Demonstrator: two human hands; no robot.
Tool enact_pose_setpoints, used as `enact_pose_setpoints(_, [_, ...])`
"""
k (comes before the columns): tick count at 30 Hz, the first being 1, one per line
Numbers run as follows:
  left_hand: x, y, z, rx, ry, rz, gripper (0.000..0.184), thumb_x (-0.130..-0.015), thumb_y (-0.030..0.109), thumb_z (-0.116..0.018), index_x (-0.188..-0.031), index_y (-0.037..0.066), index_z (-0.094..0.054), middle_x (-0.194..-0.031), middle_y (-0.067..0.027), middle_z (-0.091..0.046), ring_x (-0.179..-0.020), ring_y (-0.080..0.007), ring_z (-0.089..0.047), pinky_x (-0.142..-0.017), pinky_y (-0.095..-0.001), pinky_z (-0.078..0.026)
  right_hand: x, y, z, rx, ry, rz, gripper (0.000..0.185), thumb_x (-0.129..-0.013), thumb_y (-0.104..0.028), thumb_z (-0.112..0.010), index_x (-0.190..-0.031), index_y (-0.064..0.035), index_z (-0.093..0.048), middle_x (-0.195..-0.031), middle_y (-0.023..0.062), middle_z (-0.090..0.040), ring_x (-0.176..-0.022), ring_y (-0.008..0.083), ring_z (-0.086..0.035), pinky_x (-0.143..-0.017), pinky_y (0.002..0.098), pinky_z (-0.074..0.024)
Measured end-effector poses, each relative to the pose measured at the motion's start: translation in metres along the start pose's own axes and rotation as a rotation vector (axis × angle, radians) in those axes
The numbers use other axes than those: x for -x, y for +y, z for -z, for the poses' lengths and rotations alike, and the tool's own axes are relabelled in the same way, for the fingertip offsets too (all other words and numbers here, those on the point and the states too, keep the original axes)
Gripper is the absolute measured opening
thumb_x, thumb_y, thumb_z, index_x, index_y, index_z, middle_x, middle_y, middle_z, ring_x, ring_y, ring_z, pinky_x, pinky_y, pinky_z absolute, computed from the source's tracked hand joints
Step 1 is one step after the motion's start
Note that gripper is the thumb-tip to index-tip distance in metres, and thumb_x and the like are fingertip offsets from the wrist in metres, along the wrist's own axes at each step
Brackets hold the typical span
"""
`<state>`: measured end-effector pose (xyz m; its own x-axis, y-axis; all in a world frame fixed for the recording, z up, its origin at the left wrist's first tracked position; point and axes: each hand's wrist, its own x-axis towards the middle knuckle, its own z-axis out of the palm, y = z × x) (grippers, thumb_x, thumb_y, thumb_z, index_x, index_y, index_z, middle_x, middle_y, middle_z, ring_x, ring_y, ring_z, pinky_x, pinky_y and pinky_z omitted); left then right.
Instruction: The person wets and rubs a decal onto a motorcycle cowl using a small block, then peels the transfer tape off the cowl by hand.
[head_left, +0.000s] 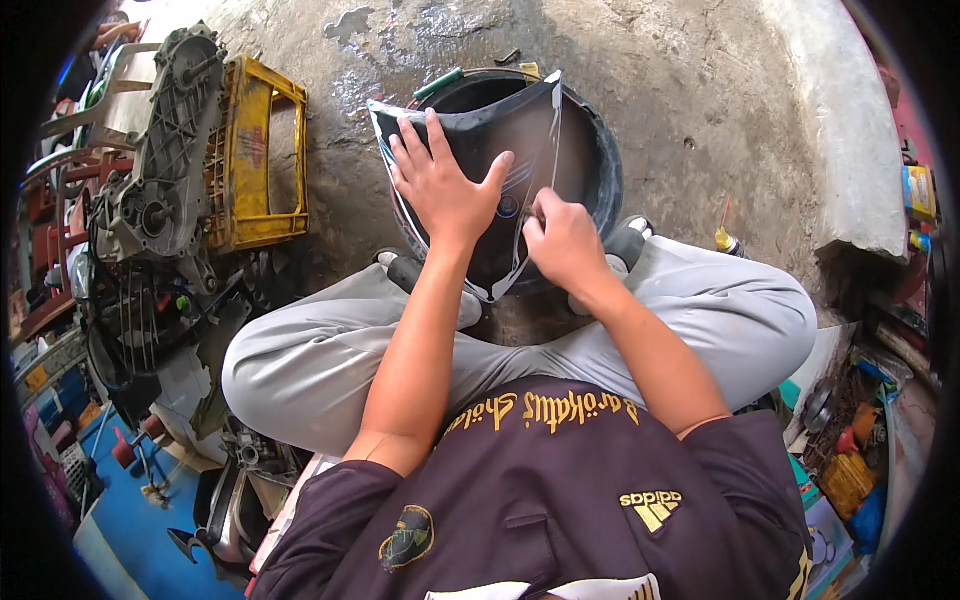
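A dark glossy panel with pale, bare-looking edges [465,125], like a motorcycle body cover, rests across a round black tub [608,150] between my legs. My left hand [440,190] lies on the panel's upper left part, fingers spread and thumb stretched out to the right. At the panel's right edge is my right hand [567,240], with its fingers curled in a pinch. Whatever sits between those fingertips is hidden or too small to name. Part of the tub's inside shows dark beyond the panel's top edge.
A yellow plastic crate [245,155] stands at the left, with a grey metal engine casing [165,150] beside it. A small bottle [728,242] is on the concrete floor to the right. A concrete ledge [850,150] runs along the right, and mixed parts [850,470] lie lower right.
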<state>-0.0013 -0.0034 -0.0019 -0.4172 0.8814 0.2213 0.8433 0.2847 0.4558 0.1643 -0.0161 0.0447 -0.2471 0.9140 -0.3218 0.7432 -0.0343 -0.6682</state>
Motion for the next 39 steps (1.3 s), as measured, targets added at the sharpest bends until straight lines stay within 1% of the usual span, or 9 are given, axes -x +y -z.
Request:
enact_pose_setpoints(3, [-0.002, 0.003, 0.001, -0.008, -0.005, 0.000, 0.114, -0.078, 0.067, -0.080, -0.164, 0.008, -0.035, -0.169, -0.0302, -0.029, -0.155, -0.0523, -0.027, -0.122, -0.0659, -0.024, 0.018, -0.002, -0.008, 0.145, -0.230, 0.037, 0.019, -0.090, -0.015, -0.065, -0.099, 0.0007, -0.064, -0.084, 0.0323, -0.070, -0.091, 0.0506, -0.071, -0.085, 0.0611, -0.0564])
enact_pose_setpoints(8, [0.000, 0.002, 0.001, 0.007, -0.005, 0.000, 0.114, -0.079, 0.067, -0.080, -0.164, 0.008, -0.035, -0.169, -0.0301, -0.030, -0.155, -0.0522, -0.027, -0.122, -0.0659, -0.024, -0.003, 0.000, 0.004, 0.004, -0.039, 0.036, 0.019, -0.091, -0.013, -0.065, -0.099, 0.0039, -0.066, -0.085, 0.0319, -0.070, -0.088, 0.0513, -0.071, -0.082, 0.0590, -0.0570])
enact_pose_setpoints(14, [-0.004, 0.002, 0.001, -0.020, -0.017, 0.006, 0.114, -0.078, 0.066, -0.081, -0.164, 0.008, -0.035, -0.169, -0.0297, -0.029, -0.155, -0.0520, -0.027, -0.122, -0.0665, -0.024, 0.019, -0.002, -0.007, 0.058, -0.251, 0.060, 0.017, -0.088, -0.009, -0.063, -0.099, 0.0040, -0.066, -0.085, 0.0337, -0.070, -0.090, 0.0524, -0.070, -0.083, 0.0595, -0.0558])
enact_pose_setpoints(18, [0.000, 0.001, 0.001, -0.018, -0.010, 0.000, 0.114, -0.079, 0.068, -0.080, -0.165, 0.008, -0.034, -0.169, -0.0297, -0.029, -0.155, -0.0519, -0.027, -0.122, -0.0656, -0.025, 0.002, -0.003, 0.002, -0.080, -0.046, -0.002, 0.015, -0.088, -0.008, -0.062, -0.098, 0.0037, -0.064, -0.086, 0.0330, -0.070, -0.087, 0.0542, -0.069, -0.081, 0.0585, -0.0561])
enact_pose_setpoints(22, [-0.002, 0.002, 0.001, -0.013, -0.008, -0.003, 0.114, -0.078, 0.066, -0.081, -0.164, 0.008, -0.035, -0.168, -0.0296, -0.030, -0.154, -0.0527, -0.027, -0.122, -0.0661, -0.024, 0.017, -0.007, 0.000, 0.042, -0.353, -0.047, 0.019, -0.088, -0.010, -0.064, -0.101, 0.0036, -0.065, -0.095, 0.0329, -0.072, -0.099, 0.0507, -0.070, -0.091, 0.0583, -0.0543])
enact_pose_setpoints(27, [-0.001, 0.001, -0.001, 0.002, -0.005, -0.002, 0.113, -0.079, 0.067, -0.080, -0.164, 0.007, -0.035, -0.169, -0.0297, -0.029, -0.155, -0.0524, -0.027, -0.122, -0.0663, -0.024, 0.004, -0.003, -0.001, -0.103, -0.025, 0.002, 0.014, -0.088, -0.008, -0.063, -0.097, 0.0033, -0.065, -0.086, 0.0320, -0.070, -0.087, 0.0538, -0.069, -0.082, 0.0581, -0.0557])
enact_pose_setpoints(32, [-0.003, 0.003, 0.002, -0.014, -0.008, 0.000, 0.113, -0.079, 0.067, -0.080, -0.164, 0.007, -0.035, -0.168, -0.0299, -0.030, -0.155, -0.0524, -0.027, -0.122, -0.0662, -0.024, 0.016, -0.003, -0.003, -0.066, -0.355, -0.117, 0.018, -0.086, -0.010, -0.063, -0.097, 0.0047, -0.064, -0.095, 0.0337, -0.071, -0.098, 0.0512, -0.069, -0.089, 0.0580, -0.0546])
enact_pose_setpoints(37, [-0.002, 0.001, 0.000, -0.002, 0.007, -0.005, 0.113, -0.079, 0.067, -0.080, -0.164, 0.007, -0.035, -0.168, -0.0302, -0.030, -0.154, -0.0527, -0.029, -0.122, -0.0664, -0.024, 0.002, -0.005, 0.000, -0.090, -0.064, -0.078, 0.017, -0.086, -0.009, -0.062, -0.096, 0.0045, -0.066, -0.093, 0.0319, -0.071, -0.096, 0.0502, -0.070, -0.089, 0.0560, -0.0553])
enact_pose_setpoints(39, [-0.001, 0.001, 0.001, -0.002, -0.003, 0.000, 0.113, -0.079, 0.067, -0.080, -0.164, 0.007, -0.036, -0.168, -0.0303, -0.030, -0.154, -0.0528, -0.028, -0.122, -0.0663, -0.024, 0.005, -0.004, 0.000, -0.054, -0.150, -0.054, 0.016, -0.086, -0.009, -0.062, -0.095, 0.0038, -0.066, -0.091, 0.0316, -0.071, -0.094, 0.0502, -0.070, -0.088, 0.0564, -0.0553])
